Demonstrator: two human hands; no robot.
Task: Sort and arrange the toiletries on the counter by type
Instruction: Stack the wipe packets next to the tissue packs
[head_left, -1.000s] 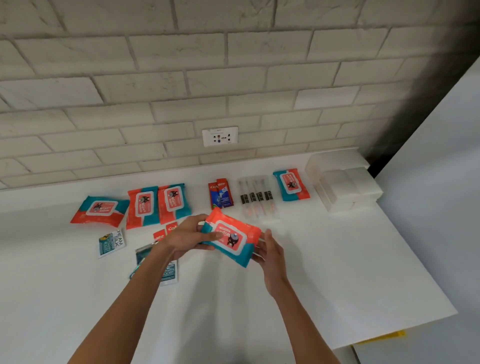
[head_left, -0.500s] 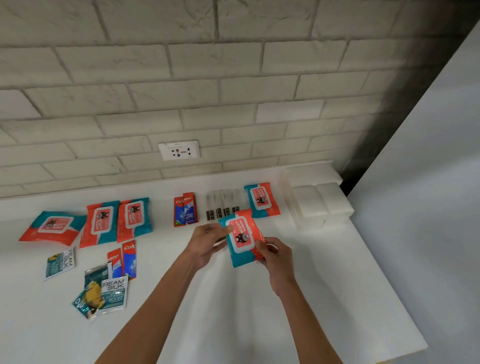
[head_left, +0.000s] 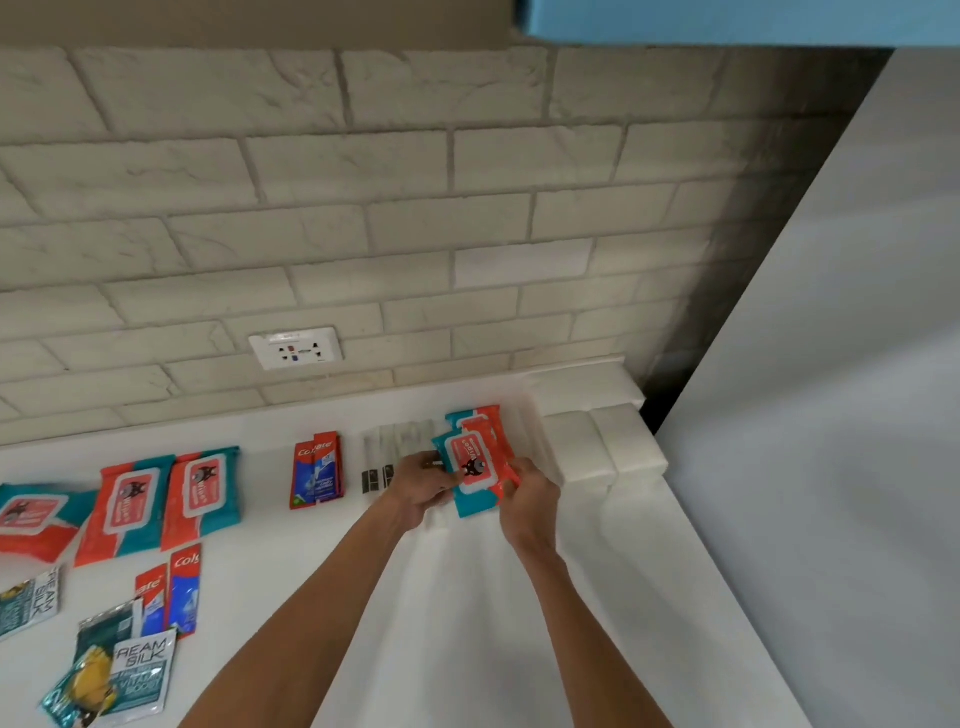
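Well left of the fingers (head_left: 519, 470), "CREAM SILK" sachets (head_left: 140, 675) are laid nearest on the table (head_left: 597, 623). A wipes pack (head_left: 470, 465) is gripped by the left hand (head_left: 421, 486) and right hand (head_left: 527, 501) — a second pack (head_left: 483, 415) is seen just beyond them; "Colgate" sachets (head_left: 317, 475) are read farther left.

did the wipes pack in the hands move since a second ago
Yes: the held wipes pack went right and toward the wall, now overlapping the lying wipes pack beside the white boxes.
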